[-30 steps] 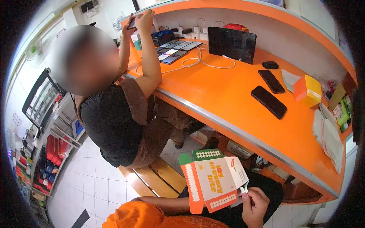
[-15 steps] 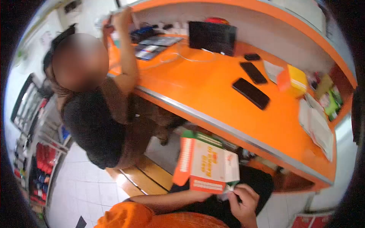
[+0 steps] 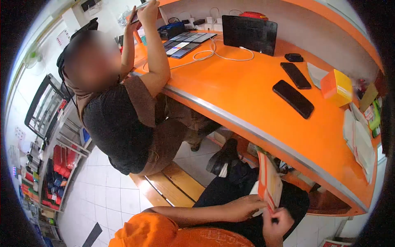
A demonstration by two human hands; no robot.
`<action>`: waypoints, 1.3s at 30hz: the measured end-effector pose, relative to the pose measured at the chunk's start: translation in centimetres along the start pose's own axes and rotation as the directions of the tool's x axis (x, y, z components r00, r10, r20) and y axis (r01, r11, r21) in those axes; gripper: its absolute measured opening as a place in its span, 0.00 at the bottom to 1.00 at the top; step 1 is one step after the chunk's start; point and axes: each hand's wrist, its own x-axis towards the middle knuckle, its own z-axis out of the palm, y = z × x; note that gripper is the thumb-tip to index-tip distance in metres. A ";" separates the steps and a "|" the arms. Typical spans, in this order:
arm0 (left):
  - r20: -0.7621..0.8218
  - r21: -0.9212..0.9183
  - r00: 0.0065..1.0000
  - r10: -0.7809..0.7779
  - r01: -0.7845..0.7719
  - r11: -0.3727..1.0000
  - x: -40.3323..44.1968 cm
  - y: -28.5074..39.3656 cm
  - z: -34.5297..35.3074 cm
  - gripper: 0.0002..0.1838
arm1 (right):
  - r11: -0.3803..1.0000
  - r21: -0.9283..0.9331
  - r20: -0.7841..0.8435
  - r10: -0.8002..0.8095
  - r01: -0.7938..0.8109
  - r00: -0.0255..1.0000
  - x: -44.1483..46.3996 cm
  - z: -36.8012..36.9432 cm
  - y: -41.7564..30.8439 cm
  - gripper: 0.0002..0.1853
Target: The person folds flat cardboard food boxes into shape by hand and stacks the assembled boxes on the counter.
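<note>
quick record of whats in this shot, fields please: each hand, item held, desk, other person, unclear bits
left hand: on the near end of the carton
right hand: fingers curled at that same end
item held: printed cardboard carton, turned nearly edge-on, above the wearer's lap
desk: orange; larger dark phone, smaller dark phone, yellow-and-orange box, upright black screen, white cable
other person: dark top, both arms raised
unclear: exact finger placement; carton's printed wording

Carton (image 3: pixel 273 184) — matt paperboard | desktop (image 3: pixel 230 90) — smooth, glossy | edge strip (image 3: pixel 247 126): metal | bench (image 3: pixel 179 184): glossy wood
</note>
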 end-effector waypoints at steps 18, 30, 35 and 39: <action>0.145 -0.098 0.989 -0.006 0.020 0.995 0.6 1.3 -6.0 0.16 | 0.995 0.099 0.113 -0.005 -0.006 0.994 2.5 -3.4 -1.3 0.11; 0.109 -0.714 0.990 -0.094 0.144 0.685 -0.1 0.8 -2.3 0.12 | 0.937 -0.010 -0.034 -0.350 0.350 0.936 2.2 -1.5 -2.5 0.05; 0.083 -0.638 0.988 -0.130 0.153 0.755 -0.1 1.5 -2.8 0.13 | 0.959 -0.059 0.016 -0.276 0.277 0.961 2.7 -2.6 -3.4 0.04; 0.133 -0.579 0.990 -0.049 0.117 0.807 0.0 0.6 -2.0 0.15 | 0.986 0.141 0.173 -0.110 0.086 0.979 2.5 -4.0 -3.4 0.03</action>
